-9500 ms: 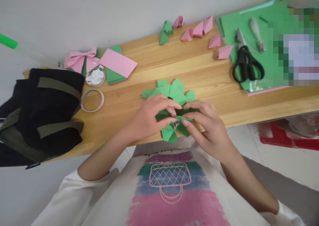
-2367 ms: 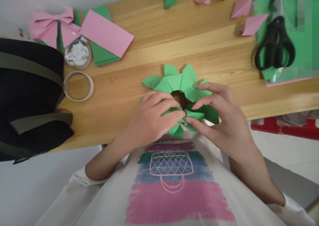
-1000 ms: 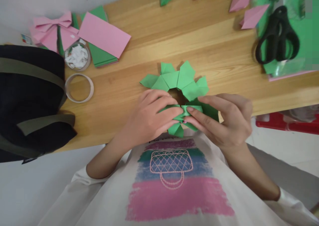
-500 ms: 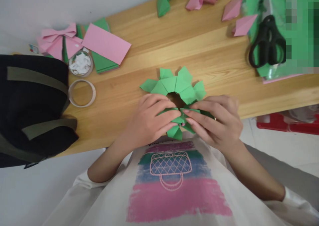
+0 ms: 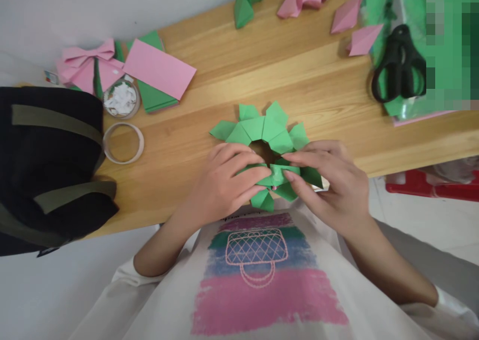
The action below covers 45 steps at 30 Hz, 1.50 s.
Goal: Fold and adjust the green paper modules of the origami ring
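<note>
A green folded-paper ring (image 5: 255, 128) with pointed tips around its rim lies at the table's near edge. Its middle is an open hole. My left hand (image 5: 232, 177) grips the ring's near left side, fingers bent over the paper. On the near right side, my right hand (image 5: 327, 180) pinches a folded section between thumb and fingers. A crease or overlap shows between the two hands, with a small pink spot below it. The left fingers hide part of the ring's near side.
Pink paper (image 5: 160, 68) on green sheets, a pink bow (image 5: 90, 60), a tape roll (image 5: 123, 143), and a container of white scraps (image 5: 121, 99) are left. A black bag (image 5: 48, 165) stands nearby. Black scissors (image 5: 401, 65) and pink folded pieces (image 5: 346, 14) lie at right.
My right hand has shifted slightly right, its fingers spreading apart and uncovering more of the ring's near right section. My left hand stays on the paper.
</note>
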Tool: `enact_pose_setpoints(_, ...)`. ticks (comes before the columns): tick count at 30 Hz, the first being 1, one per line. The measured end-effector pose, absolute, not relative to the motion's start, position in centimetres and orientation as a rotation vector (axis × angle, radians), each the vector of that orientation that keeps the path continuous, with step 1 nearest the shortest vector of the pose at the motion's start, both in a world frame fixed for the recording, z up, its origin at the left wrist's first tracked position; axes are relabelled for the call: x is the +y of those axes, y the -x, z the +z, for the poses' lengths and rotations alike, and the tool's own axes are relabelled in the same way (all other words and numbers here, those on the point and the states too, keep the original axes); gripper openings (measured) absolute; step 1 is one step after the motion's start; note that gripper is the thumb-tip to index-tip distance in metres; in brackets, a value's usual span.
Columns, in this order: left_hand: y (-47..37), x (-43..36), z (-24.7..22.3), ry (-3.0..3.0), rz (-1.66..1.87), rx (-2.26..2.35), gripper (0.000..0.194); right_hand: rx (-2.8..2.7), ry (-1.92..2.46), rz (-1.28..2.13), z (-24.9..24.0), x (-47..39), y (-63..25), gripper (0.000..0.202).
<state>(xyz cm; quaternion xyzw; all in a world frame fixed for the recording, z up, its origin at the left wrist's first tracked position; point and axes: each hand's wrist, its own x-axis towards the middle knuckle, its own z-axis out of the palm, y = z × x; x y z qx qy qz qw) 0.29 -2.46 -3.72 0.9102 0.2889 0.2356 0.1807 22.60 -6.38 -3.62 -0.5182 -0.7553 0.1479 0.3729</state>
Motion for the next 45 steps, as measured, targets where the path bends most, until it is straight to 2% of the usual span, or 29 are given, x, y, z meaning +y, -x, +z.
enact_pose_setpoints(9,-0.4,-2.6,-3.6,-2.489,0.66,0.877,0.023,-1.869,1.354,0.481,-3.3,-6.5,-22.3,0.012)
enact_pose_setpoints(15,-0.4,-2.7,-3.6,-2.491,0.651,0.892,0.029,-1.875,1.343,0.485,-3.3,-6.4,-22.3,0.013)
enact_pose_setpoints(45,-0.4,-2.6,-3.5,-2.495,0.655,0.867,0.022,-1.885,1.459,0.554,-2.4,-5.9,-21.9,0.007)
